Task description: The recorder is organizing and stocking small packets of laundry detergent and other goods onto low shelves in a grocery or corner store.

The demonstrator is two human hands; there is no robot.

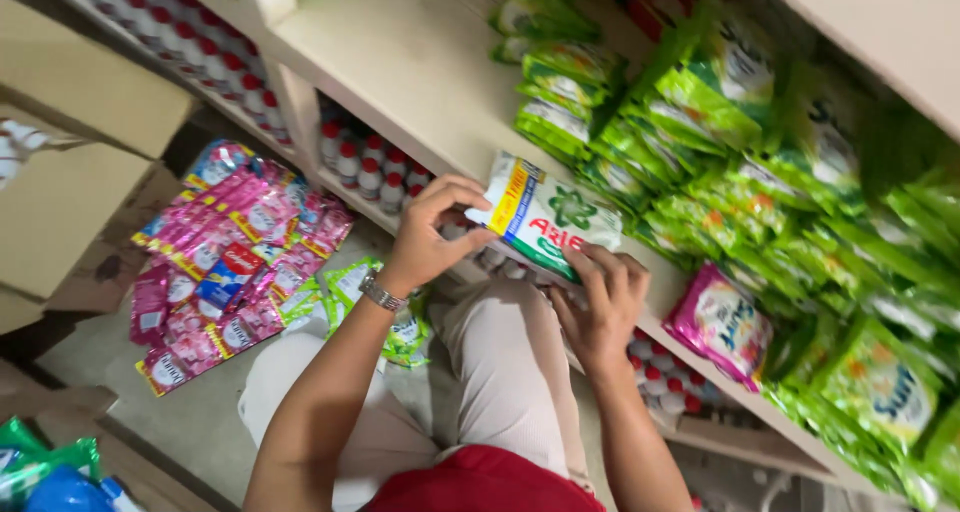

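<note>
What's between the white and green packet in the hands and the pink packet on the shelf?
In the head view, only bare shelf lies between the white and green packet and the pink packet.

Bright even indoor light, soft shadows beneath the shelf (pixel 420 82); motion blur throughout, edges smeared, tilted view

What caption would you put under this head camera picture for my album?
Both hands, left hand and right hand, hold a white-and-green packet at a shelf of green packets.
</note>
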